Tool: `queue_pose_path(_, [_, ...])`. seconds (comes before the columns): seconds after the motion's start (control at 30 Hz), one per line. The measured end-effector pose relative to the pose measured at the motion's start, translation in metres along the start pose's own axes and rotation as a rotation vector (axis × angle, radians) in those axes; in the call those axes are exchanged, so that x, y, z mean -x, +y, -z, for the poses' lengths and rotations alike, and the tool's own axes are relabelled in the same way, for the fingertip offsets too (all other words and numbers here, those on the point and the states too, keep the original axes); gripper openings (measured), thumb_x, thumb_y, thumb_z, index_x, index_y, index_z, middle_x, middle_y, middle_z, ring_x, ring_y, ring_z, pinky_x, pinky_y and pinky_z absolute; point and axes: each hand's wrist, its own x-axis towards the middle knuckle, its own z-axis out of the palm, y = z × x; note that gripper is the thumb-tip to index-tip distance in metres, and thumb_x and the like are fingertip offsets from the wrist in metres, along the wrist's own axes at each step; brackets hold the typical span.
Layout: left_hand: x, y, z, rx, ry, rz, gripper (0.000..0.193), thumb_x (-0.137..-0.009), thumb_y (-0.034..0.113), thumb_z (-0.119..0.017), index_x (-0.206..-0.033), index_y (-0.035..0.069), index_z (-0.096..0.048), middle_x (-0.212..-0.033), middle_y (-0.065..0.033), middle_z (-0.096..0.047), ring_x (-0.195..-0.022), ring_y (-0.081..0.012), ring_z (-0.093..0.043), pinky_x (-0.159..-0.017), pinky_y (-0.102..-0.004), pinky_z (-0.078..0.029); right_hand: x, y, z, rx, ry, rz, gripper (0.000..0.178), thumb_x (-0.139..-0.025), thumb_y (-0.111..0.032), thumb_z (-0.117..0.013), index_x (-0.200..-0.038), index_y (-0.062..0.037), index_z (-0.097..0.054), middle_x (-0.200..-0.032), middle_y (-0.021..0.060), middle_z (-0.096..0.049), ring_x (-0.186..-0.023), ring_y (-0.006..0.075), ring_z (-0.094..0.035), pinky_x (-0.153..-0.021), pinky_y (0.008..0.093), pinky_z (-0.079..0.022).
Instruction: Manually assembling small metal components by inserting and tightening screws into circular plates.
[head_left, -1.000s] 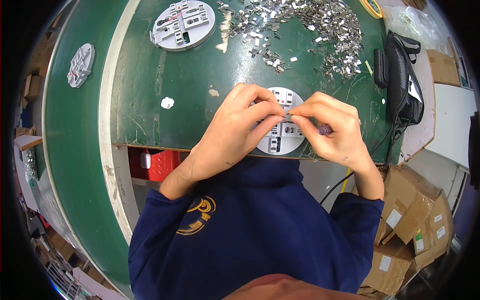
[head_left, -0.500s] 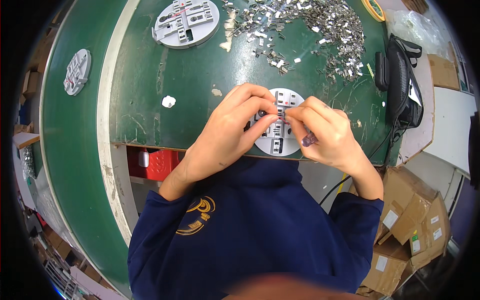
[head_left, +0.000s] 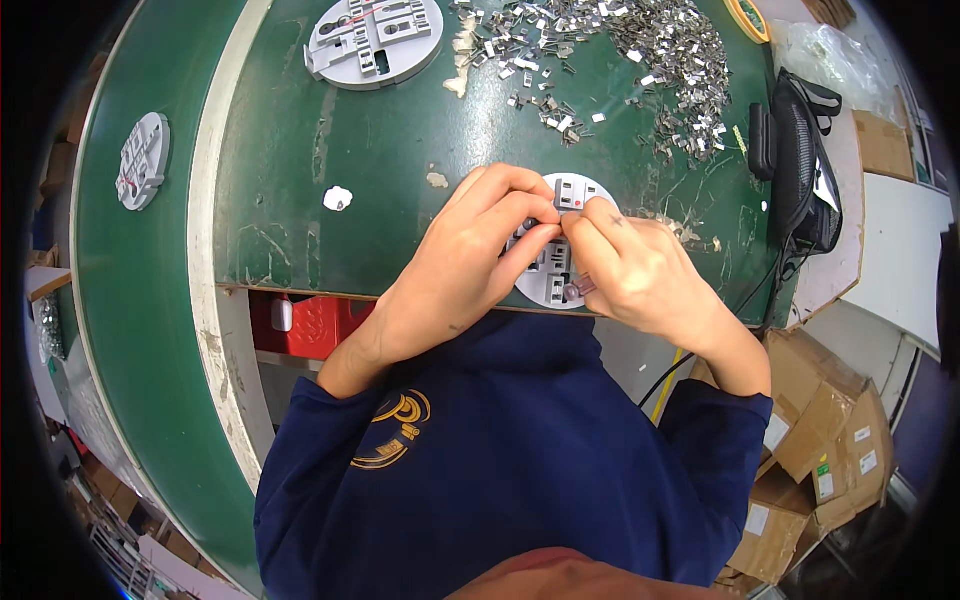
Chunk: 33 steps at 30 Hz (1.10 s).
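Observation:
Both hands meet over a round grey plastic base (head_left: 545,292), which lies near the table's front edge and has raised slots and small metal clips in it. My left hand (head_left: 480,245) has thumb and fingertips pinched together above the middle of the base; whatever they hold is hidden. Right beside them, the fingers of my right hand (head_left: 640,255) are also pinched. A translucent purplish handle (head_left: 578,289), seemingly a screwdriver's, sticks out from under that palm, its blade out of sight. Between the hands, much of the base is covered.
Another round grey base (head_left: 375,50) sits at the back left of the green table. Loose metal clips (head_left: 680,75) spread across the back. A third base (head_left: 143,162) lies on the green belt at left. At right are a black bag (head_left: 805,165) and cardboard boxes (head_left: 830,430).
My right hand has shifted left against the left fingertips and turned, bringing the handle over the base. The base on the belt has moved slightly nearer.

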Motion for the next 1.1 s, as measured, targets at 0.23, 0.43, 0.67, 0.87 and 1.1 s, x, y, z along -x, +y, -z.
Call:
queue_pose_path(0.23, [-0.001,-0.003,0.0,0.039,-0.033,0.06,0.024,-0.081,0.001,-0.074,-0.104,0.001,-0.066,-0.111,-0.0108,-0.064,-0.103,-0.0266,-0.063,-0.088,-0.0347,-0.05,-0.012,0.006,0.022,-0.171,-0.051,-0.117,0.017,-0.073,0.005,-0.067,-0.087,0.0022,-0.058,-0.073,0.0097,-0.048,-0.055,0.0239,-0.055,-0.05,0.0343,-0.048])
queue_pose_path(0.43, [-0.002,0.011,0.006,-0.061,-0.127,-0.042,0.061,-0.076,0.019,-0.082,-0.127,-0.001,-0.055,-0.131,-0.0184,-0.051,-0.122,-0.0375,-0.049,-0.103,-0.0456,-0.043,-0.026,0.016,0.033,-1.292,0.487,-0.204,0.042,-0.1,-0.017,-0.05,-0.06,-0.009,-0.04,-0.054,0.0007,-0.036,-0.047,0.0125,-0.034,-0.045,0.0288,-0.033])
queue_pose_path(0.67, [0.012,0.008,0.002,-0.297,-0.291,-0.024,0.101,-0.067,0.034,-0.087,-0.143,-0.009,-0.035,-0.147,-0.0251,-0.034,-0.137,-0.0418,-0.034,-0.117,-0.0547,-0.027,-0.04,-0.001,0.007,-1.487,0.491,-0.229,0.05,-0.105,-0.026,-0.037,-0.058,-0.0129,-0.03,-0.049,-0.0013,-0.03,-0.043,0.011,-0.022,-0.044,0.0295,-0.027])
queue_pose_path(0.87, [0.017,0.003,0.005,-0.275,-0.264,-0.033,0.1,-0.067,0.033,-0.087,-0.142,-0.009,-0.037,-0.146,-0.0243,-0.036,-0.136,-0.0418,-0.035,-0.116,-0.0548,-0.028,-0.047,-0.007,-0.007,-1.439,0.506,-0.259,0.05,-0.107,-0.024,-0.035,-0.058,-0.0122,-0.03,-0.047,-0.0011,-0.027,-0.043,0.011,-0.021,-0.043,0.0305,-0.025])
queue_pose_path(1.1, [0.016,0.002,0.003,-0.263,-0.227,-0.051,0.102,-0.062,0.033,-0.09,-0.14,-0.009,-0.039,-0.145,-0.0243,-0.039,-0.137,-0.0407,-0.037,-0.115,-0.0569,-0.027,-0.049,-0.019,-0.018,-1.168,0.612,-0.421,0.049,-0.106,-0.021,-0.038,-0.059,-0.0112,-0.031,-0.048,0.0007,-0.029,-0.042,0.011,-0.021,-0.042,0.0313,-0.023])
